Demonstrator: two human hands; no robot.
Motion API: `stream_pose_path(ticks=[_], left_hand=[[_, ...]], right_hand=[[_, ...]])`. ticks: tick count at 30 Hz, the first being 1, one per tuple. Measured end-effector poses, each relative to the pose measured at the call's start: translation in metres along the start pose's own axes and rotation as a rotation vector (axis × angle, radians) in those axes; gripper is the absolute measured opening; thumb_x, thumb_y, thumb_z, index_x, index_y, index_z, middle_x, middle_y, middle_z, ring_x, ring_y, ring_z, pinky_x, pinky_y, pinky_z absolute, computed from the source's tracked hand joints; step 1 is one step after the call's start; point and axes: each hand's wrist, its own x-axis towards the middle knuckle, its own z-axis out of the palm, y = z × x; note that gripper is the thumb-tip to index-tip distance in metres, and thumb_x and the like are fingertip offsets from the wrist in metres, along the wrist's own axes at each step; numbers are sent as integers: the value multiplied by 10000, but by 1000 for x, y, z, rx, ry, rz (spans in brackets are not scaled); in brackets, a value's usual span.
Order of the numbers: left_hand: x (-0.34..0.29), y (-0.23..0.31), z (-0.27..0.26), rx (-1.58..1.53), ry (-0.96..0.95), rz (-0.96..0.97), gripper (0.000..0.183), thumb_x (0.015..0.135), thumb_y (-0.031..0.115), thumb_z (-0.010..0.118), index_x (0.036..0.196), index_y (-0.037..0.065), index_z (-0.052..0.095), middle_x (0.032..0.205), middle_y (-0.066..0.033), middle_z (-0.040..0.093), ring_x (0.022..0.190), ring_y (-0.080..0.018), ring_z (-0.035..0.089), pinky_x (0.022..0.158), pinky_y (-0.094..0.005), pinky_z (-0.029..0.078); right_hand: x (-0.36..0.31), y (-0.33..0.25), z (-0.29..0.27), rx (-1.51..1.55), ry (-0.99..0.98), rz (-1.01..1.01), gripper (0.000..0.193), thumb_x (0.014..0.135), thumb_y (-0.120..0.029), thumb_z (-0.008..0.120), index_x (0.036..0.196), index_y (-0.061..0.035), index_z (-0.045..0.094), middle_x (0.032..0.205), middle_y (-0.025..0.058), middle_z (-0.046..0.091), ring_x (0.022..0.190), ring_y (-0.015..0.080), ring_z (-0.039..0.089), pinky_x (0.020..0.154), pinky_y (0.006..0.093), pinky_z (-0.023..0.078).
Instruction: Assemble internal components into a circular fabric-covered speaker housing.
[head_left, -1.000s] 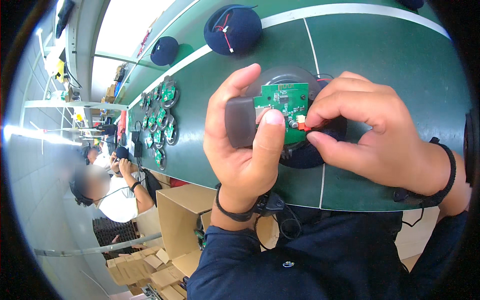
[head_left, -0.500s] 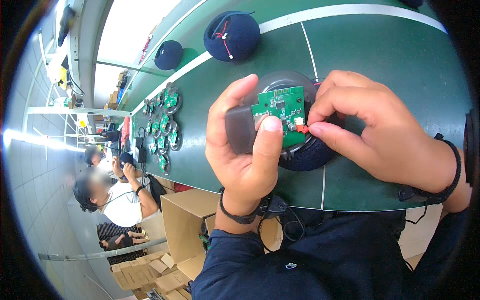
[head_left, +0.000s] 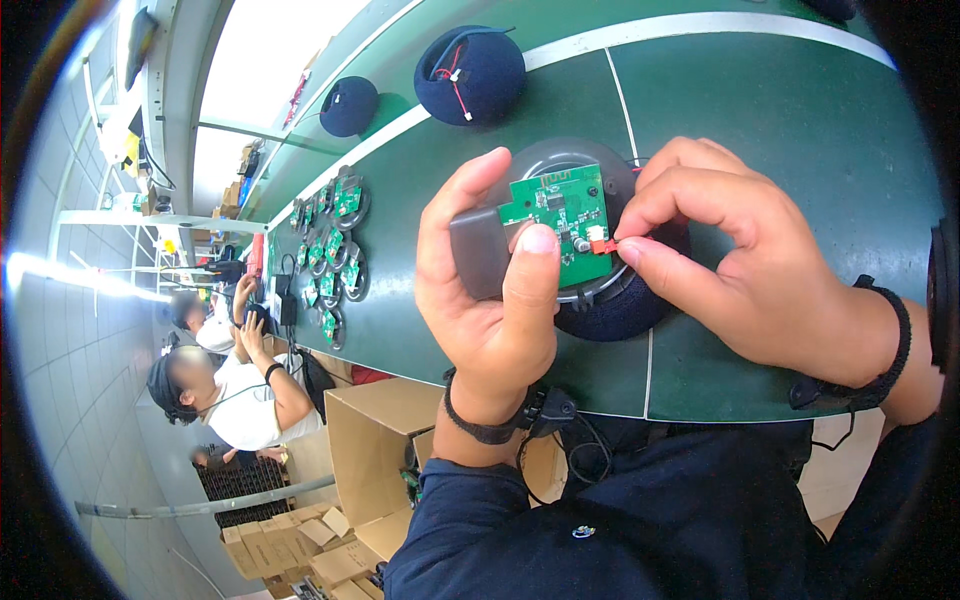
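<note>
Green circuit board point(head_left: 575, 205) sits between the two hands, upper face toward the viewer, just above the table point(head_left: 740, 110); the left hand point(head_left: 500, 325) is curled around the dark grey block point(head_left: 477, 257) at the board's left edge, thumb pressed on the board itself; the right hand point(head_left: 750, 255) is pinched narrow, thumb and forefinger closed on a red plug point(head_left: 602, 246) at the board's right edge; the plug meets the board beside a small white socket point(head_left: 597, 232), so the connection looks made or nearly so, though whether it is fully seated cannot be told; behind the board, a round dark grey part point(head_left: 560, 155) shows its rim, with a navy fabric body point(head_left: 620, 312) below it and partly under the right hand; whether those two are fastened together is hidden; farther up the table, one navy ball point(head_left: 500, 90) has its red leads loose, joined to no board, and a smaller-looking navy ball point(head_left: 350, 105) lies beyond; to the left, a cluster of board assemblies point(head_left: 335, 245) lies on the table, none set into a navy body; past the open cardboard box point(head_left: 370, 450), a co-worker in a white sleeve point(head_left: 250, 405) sits farther off.
</note>
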Motion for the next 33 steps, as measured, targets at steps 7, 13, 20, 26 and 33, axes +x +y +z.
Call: stream_pose_path(ticks=[7,13,20,26,33], left_hand=[[-3,3,1,-5,-37,-30,533,956,116,696,1437,-60,547,1203,-153,692,893,-145,688,722,-246,548],[-2,2,3,-37,-25,77,524,965,65,747,1441,-62,569,1245,-99,669,889,-73,651,811,-234,540],[-4,0,3,-8,-38,108,521,973,53,742,1450,-60,565,1095,-73,713,870,-68,642,790,-223,521],[-3,4,5,-36,-95,82,533,986,37,735,1472,-67,539,1070,-71,721,876,-71,646,797,-221,524],[-6,7,9,-61,-67,8,554,990,51,757,1485,-61,533,1069,-63,730,904,-75,655,812,-224,533]], right_hand=[[-7,1,5,104,39,86,69,926,-27,772,988,-29,744,1002,63,624,927,163,569,820,288,453],[1,-3,-4,268,-59,282,74,934,-69,784,997,-32,793,892,25,630,865,126,549,759,276,427],[10,-9,-21,294,-185,432,95,949,-105,787,970,-14,803,815,16,668,728,79,522,667,264,416],[9,-5,-21,226,-144,354,99,932,-117,811,930,-19,803,806,26,673,722,99,543,663,277,422],[6,-1,-19,89,-75,189,73,902,-114,833,917,-45,815,809,31,657,737,123,542,666,296,422]])
